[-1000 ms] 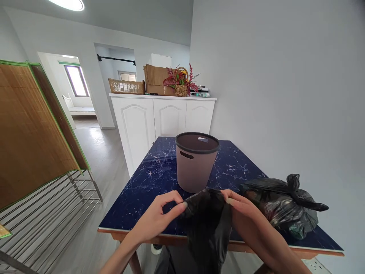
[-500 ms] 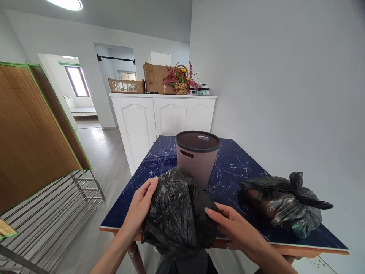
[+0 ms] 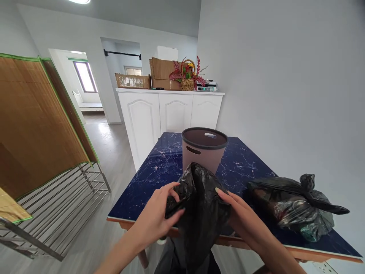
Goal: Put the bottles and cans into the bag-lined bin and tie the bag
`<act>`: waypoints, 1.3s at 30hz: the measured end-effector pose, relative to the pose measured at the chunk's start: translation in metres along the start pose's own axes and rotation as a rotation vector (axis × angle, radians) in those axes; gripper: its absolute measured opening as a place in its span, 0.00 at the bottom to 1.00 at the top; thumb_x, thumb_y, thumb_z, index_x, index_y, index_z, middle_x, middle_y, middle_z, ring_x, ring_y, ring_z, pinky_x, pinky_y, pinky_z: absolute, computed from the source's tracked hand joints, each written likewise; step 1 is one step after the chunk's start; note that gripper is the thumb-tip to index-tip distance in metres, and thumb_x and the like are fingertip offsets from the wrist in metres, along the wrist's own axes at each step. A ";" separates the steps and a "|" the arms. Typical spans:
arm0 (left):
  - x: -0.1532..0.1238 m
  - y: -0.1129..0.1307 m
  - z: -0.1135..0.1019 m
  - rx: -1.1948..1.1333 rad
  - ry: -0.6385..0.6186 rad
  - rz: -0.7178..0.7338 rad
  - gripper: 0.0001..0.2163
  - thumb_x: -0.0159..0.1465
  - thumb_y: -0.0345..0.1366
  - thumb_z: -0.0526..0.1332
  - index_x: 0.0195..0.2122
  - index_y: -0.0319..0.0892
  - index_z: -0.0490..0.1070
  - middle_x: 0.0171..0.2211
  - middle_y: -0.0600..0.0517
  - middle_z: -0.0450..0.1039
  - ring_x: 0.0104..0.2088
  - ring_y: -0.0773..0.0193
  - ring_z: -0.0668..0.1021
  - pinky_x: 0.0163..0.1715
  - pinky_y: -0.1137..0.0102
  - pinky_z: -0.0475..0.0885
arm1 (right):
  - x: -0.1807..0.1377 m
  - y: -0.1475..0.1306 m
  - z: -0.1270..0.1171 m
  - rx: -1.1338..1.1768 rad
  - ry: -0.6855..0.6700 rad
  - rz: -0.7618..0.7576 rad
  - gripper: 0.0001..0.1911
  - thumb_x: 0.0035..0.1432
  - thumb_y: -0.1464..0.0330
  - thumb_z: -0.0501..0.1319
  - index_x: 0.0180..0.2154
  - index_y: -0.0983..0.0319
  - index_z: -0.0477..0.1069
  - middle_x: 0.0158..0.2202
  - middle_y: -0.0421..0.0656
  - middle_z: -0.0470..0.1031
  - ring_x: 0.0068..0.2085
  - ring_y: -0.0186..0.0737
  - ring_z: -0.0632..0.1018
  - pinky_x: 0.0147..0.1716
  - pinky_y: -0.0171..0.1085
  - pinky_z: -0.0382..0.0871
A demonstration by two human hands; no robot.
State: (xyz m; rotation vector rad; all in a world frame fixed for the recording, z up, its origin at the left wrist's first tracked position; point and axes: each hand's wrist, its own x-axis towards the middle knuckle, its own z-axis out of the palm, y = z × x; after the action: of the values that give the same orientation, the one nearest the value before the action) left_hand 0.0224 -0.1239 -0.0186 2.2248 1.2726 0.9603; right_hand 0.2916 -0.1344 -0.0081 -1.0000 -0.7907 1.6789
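A crumpled black garbage bag point(image 3: 201, 205) hangs between my hands over the table's front edge, its upper part gathered and its lower part dangling toward my lap. My left hand point(image 3: 161, 207) grips its left side, thumb and fingers curled around the plastic. On the right side, my right hand point(image 3: 239, 209) pinches the bag with the thumb on top; its other fingers are partly hidden. Just behind the bag stands an upright mauve trash can point(image 3: 203, 156) with a dark rim and cut-out handles. The bag covers the can's lower front.
A knotted, filled black bag point(image 3: 296, 207) lies at the right of the blue marble-patterned table point(image 3: 154, 171). A white cabinet point(image 3: 142, 121) with cardboard boxes point(image 3: 132, 80) and a flower basket point(image 3: 187, 83) stands behind. At left is a metal rack point(image 3: 71, 205) under a bamboo mat point(image 3: 37, 125).
The bag has gone from spread wide to bunched and hanging lower. My left hand has moved right and changed its grip, closer to my right hand. The whole view has shifted slightly.
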 end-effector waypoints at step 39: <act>0.006 0.033 -0.041 -0.421 0.295 -0.388 0.22 0.68 0.60 0.62 0.37 0.44 0.71 0.29 0.55 0.72 0.29 0.64 0.72 0.28 0.73 0.68 | -0.023 -0.022 -0.037 -0.617 0.009 -0.118 0.29 0.60 0.42 0.68 0.49 0.57 0.85 0.50 0.47 0.86 0.56 0.60 0.81 0.56 0.49 0.77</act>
State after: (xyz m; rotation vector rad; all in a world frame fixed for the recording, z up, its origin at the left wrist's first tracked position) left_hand 0.0139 -0.1351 0.0321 1.4914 1.3998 1.2851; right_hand 0.3375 -0.1482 0.0000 -1.3393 -1.3801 1.3473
